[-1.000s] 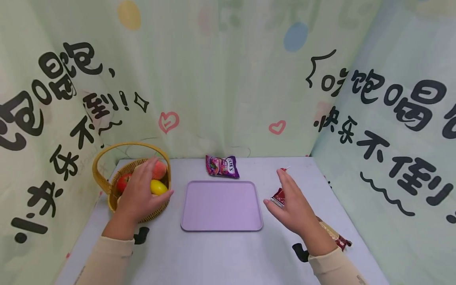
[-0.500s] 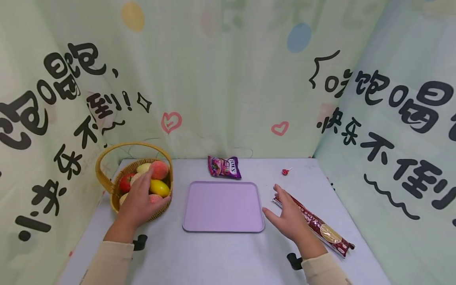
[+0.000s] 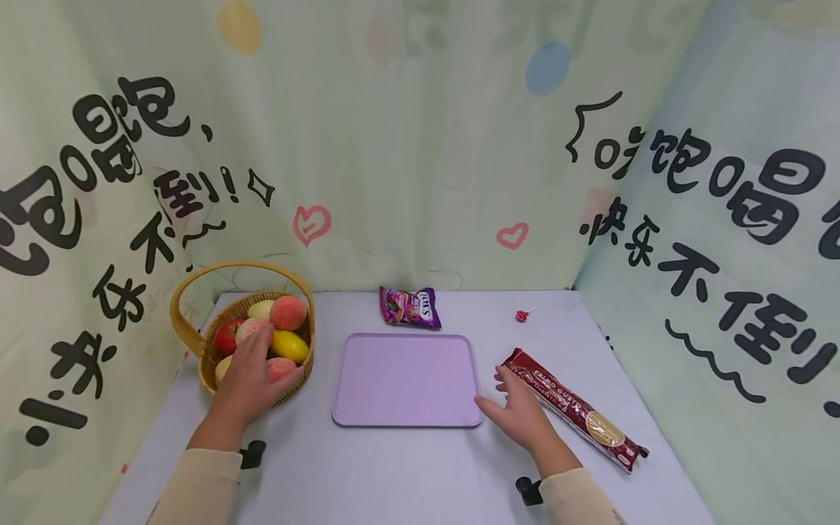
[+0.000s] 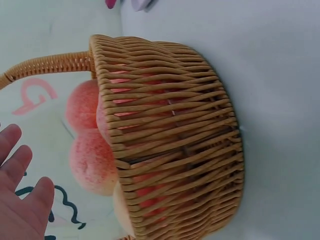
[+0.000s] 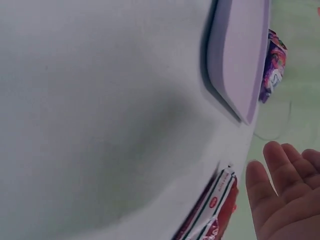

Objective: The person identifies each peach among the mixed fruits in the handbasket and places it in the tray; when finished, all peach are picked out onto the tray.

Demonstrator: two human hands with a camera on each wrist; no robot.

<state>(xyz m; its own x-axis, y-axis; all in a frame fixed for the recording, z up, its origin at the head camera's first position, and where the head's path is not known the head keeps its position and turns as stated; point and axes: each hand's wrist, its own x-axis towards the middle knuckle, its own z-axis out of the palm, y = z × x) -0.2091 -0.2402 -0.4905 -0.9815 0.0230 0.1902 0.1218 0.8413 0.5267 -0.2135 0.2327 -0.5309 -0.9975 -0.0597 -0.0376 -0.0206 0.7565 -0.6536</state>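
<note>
My left hand [image 3: 244, 390] hovers at the near right side of a wicker basket [image 4: 175, 135], fingers relaxed and holding nothing. Peaches [image 3: 289, 313], a yellow lemon-like fruit [image 3: 291, 346] and a red fruit [image 3: 228, 337] fill the basket, partly covered by the hand in the head view. Between the purple tray [image 3: 407, 379] and a long maroon snack packet [image 3: 571, 405] is my right hand [image 3: 521, 419]. It hangs above the table with loosely bent fingers, gripping nothing. In the right wrist view only the end of the packet [image 5: 215, 207] shows.
A purple snack bag [image 3: 410, 308] lies behind the tray. Farther back on the right is a small red lollipop [image 3: 521, 316]. The basket's tall handle [image 3: 187, 328] arches above its rim. Printed curtains enclose the white table [image 3: 394, 474] at the back and sides.
My right hand has drawn back toward me and left, uncovering the lollipop and the maroon packet. The left hand has dropped back slightly, so more fruit shows. The objects stay put.
</note>
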